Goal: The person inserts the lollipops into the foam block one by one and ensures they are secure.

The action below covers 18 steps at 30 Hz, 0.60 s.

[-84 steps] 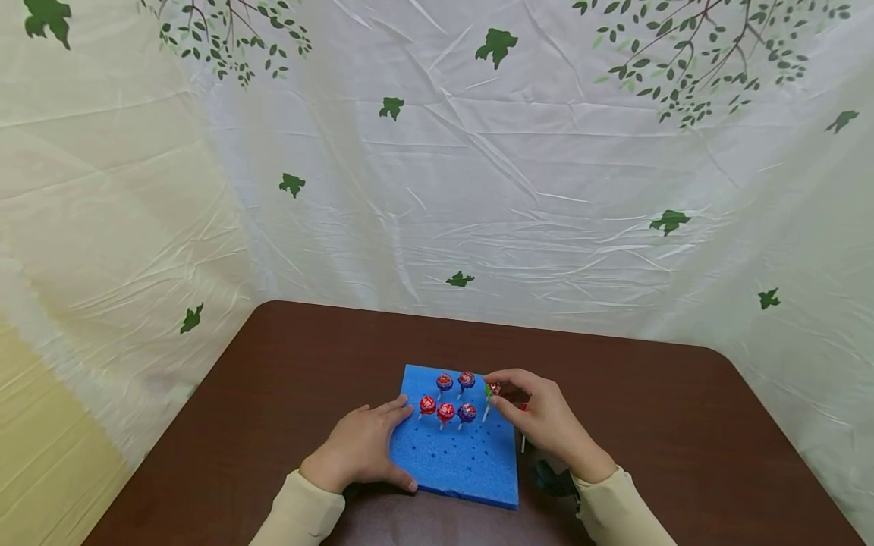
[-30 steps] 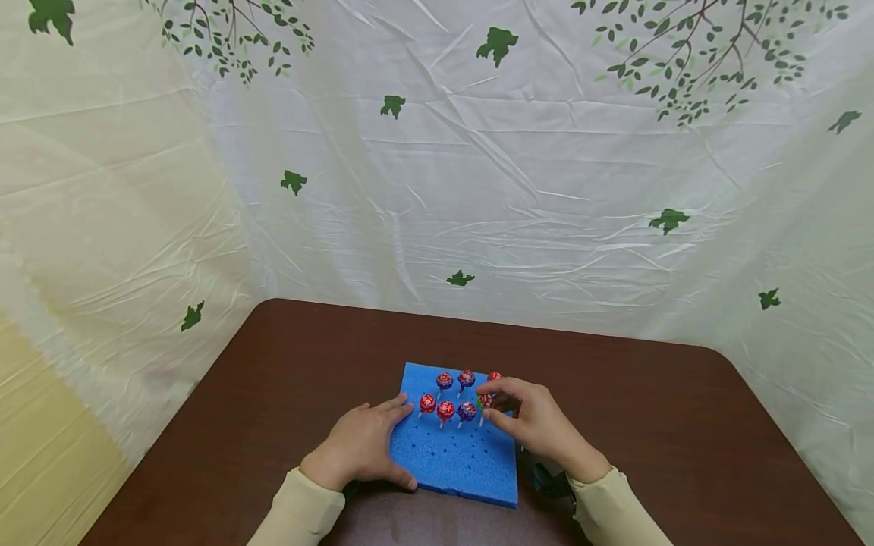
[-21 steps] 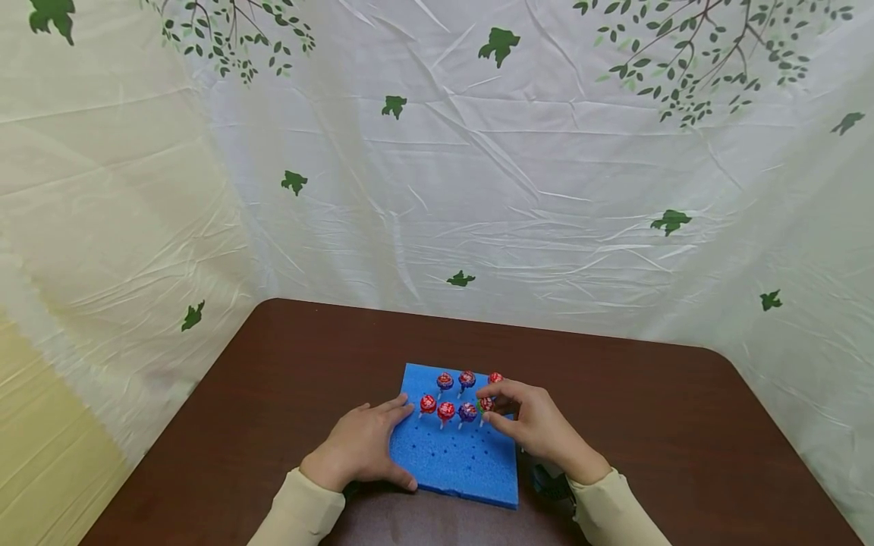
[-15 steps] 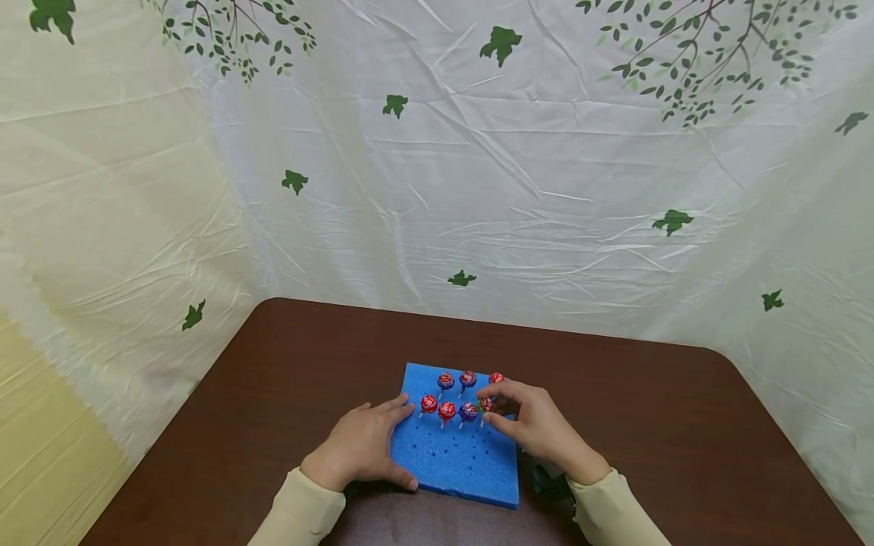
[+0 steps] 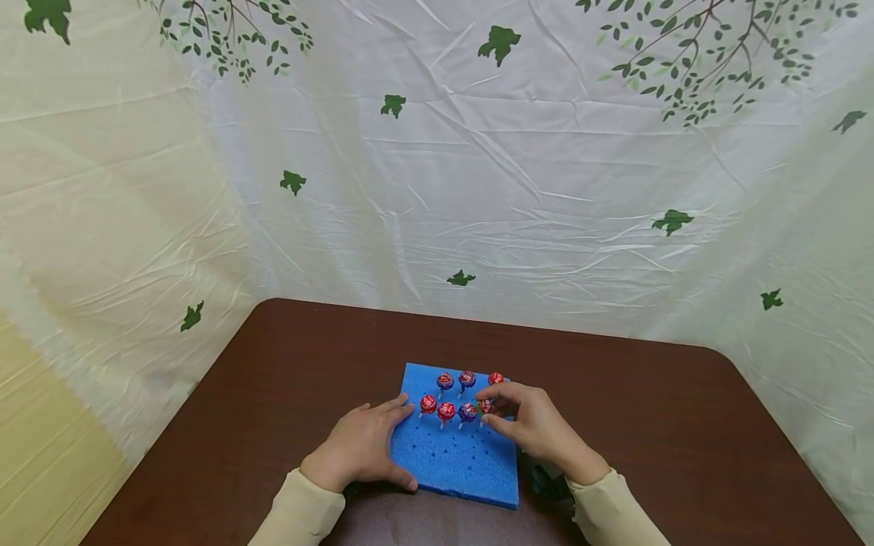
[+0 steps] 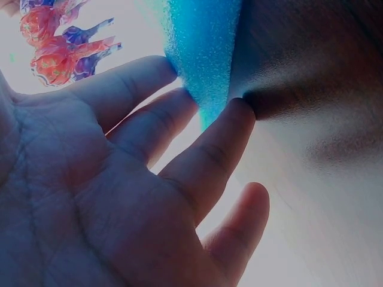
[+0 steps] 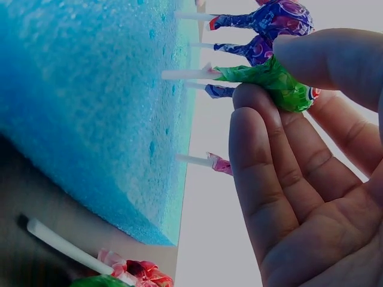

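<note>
A blue foam board (image 5: 457,474) with small holes lies on the table. Several wrapped lollipops stand in it in two rows, among them a red one (image 5: 446,412) and a purple one (image 5: 467,412). My right hand (image 5: 539,425) pinches a green-and-red lollipop (image 7: 278,84) by its wrapped head, at the right end of the nearer row. Its white stick (image 7: 185,75) points down and meets the foam; how deep it sits I cannot tell. My left hand (image 5: 365,446) rests along the board's left edge, fingers spread, fingertips (image 6: 167,67) touching the foam.
A loose lollipop (image 7: 140,272) with red and green wrapping lies on the brown table (image 5: 328,341) beside the board's right side. A dark object (image 5: 550,484), partly hidden, is under my right wrist. White leaf-print cloth (image 5: 437,189) hangs behind the table.
Since the earliest frame my right hand has brought the lollipop nearer and slightly left, into line with the nearer row. A red lollipop at the far right has come into sight. My left hand stays put.
</note>
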### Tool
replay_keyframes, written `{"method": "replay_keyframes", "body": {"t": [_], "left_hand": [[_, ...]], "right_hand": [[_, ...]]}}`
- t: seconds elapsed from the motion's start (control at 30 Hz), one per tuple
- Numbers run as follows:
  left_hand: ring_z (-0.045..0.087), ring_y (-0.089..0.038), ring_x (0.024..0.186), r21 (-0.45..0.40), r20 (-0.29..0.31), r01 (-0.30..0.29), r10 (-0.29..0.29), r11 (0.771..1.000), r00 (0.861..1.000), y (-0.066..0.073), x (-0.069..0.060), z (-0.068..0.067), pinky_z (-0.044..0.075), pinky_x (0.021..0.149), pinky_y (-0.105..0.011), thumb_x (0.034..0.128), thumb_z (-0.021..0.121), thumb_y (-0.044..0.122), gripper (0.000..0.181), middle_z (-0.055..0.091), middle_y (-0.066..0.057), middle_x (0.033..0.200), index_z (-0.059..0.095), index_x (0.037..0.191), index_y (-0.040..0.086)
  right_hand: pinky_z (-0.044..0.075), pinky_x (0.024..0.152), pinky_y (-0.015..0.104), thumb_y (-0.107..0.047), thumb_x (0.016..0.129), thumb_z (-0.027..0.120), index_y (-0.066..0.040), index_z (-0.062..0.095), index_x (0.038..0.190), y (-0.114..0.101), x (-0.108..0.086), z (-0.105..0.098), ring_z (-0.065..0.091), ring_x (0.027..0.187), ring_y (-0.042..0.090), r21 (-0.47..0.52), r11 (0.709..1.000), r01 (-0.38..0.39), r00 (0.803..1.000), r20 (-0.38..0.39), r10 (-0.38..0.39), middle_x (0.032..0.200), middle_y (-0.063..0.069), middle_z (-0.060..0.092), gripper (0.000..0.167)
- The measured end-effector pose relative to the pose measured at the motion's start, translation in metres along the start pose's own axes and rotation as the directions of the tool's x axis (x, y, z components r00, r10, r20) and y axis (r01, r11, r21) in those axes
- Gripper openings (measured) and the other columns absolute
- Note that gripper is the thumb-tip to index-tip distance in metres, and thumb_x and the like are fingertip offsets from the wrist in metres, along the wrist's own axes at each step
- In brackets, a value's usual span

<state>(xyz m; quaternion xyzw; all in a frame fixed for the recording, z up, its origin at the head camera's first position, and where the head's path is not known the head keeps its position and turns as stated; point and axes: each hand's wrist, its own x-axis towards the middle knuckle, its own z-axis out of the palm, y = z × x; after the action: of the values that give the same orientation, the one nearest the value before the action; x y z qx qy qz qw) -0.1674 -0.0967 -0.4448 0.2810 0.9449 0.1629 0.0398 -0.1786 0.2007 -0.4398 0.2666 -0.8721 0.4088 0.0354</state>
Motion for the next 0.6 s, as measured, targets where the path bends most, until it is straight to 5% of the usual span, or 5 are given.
{"method": "replay_keyframes", "body": {"t": [0.6], "left_hand": [[0.050, -0.027, 0.132, 0.002, 0.015, 0.009, -0.010, 1.000, 1.000, -0.0012, 0.0009, 0.0027, 0.036, 0.107, -0.058, 0.0579, 0.084, 0.068, 0.108, 0.046, -0.008, 0.152, 0.055, 0.144, 0.010]], "right_hand": [[0.058, 0.077, 0.028, -0.003, 0.085, 0.079, -0.005, 0.070, 0.116, -0.0025, -0.0002, 0.0001, 0.069, 0.086, 0.010, -0.043, 0.999, -0.002, 1.000, 0.008, 0.002, 0.106, -0.002, 0.069, 0.032]]}}
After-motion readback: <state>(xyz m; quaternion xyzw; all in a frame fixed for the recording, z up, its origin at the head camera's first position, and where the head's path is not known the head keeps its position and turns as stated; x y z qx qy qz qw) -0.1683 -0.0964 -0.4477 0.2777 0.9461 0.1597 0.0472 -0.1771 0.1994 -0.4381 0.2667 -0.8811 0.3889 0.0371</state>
